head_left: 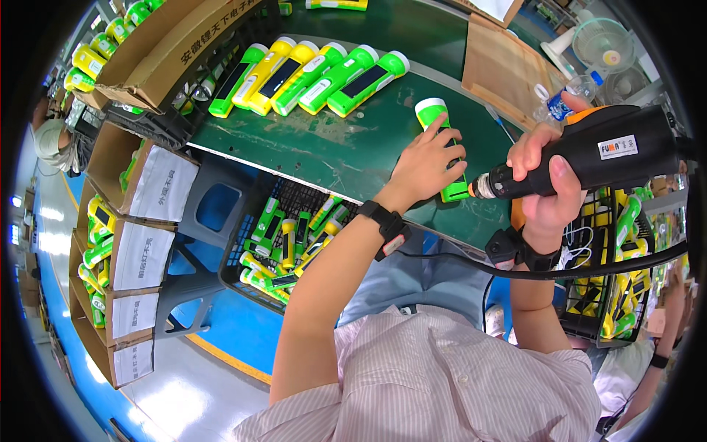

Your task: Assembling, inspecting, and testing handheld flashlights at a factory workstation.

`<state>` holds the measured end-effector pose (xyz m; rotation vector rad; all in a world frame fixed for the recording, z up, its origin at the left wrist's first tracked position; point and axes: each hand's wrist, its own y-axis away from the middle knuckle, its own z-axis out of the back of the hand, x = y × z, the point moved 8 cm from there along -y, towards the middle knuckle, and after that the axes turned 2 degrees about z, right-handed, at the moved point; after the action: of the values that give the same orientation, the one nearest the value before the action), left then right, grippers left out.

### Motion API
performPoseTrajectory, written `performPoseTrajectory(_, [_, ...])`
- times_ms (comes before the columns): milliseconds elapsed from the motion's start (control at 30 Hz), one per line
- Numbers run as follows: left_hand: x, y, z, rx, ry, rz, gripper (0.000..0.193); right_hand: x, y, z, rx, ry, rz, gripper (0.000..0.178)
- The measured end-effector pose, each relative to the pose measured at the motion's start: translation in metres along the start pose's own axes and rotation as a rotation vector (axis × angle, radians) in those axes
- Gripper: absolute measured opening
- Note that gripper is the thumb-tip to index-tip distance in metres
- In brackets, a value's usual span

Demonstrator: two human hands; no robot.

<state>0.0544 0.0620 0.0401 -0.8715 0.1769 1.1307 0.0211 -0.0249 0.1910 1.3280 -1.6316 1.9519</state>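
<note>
The flashlight (431, 113) lies at three o'clock, under the left hand's (427, 160) fingers, grip unclear; the right hand (549, 180) grasps a black tool (626, 125).

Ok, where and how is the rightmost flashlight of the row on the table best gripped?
Probably mid-body on the rightmost flashlight, short of its wider head, coming from above and its open right side. It lies on the green table, head pointing to the far side, a neighbouring green flashlight close along its left.
</note>
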Motion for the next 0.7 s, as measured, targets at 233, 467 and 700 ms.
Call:
performPoseTrajectory(233, [-0.001,0.0,-0.001,0.002,0.033,0.023,0.019,-0.011,0.004,-0.002,-0.014,-0.018,-0.042,0.07])
performPoseTrajectory(467, [0.003,0.003,0.0,-0.069,0.059,0.023,0.018,-0.022,0.014,-0.024,0.076,-0.02,-0.087,0.074])
performPoseTrajectory(700, [0.0,-0.001,-0.003,-0.079,0.003,-0.002,0.019,-0.022,0.001,-0.021,0.152,0.001,-0.106,0.071])
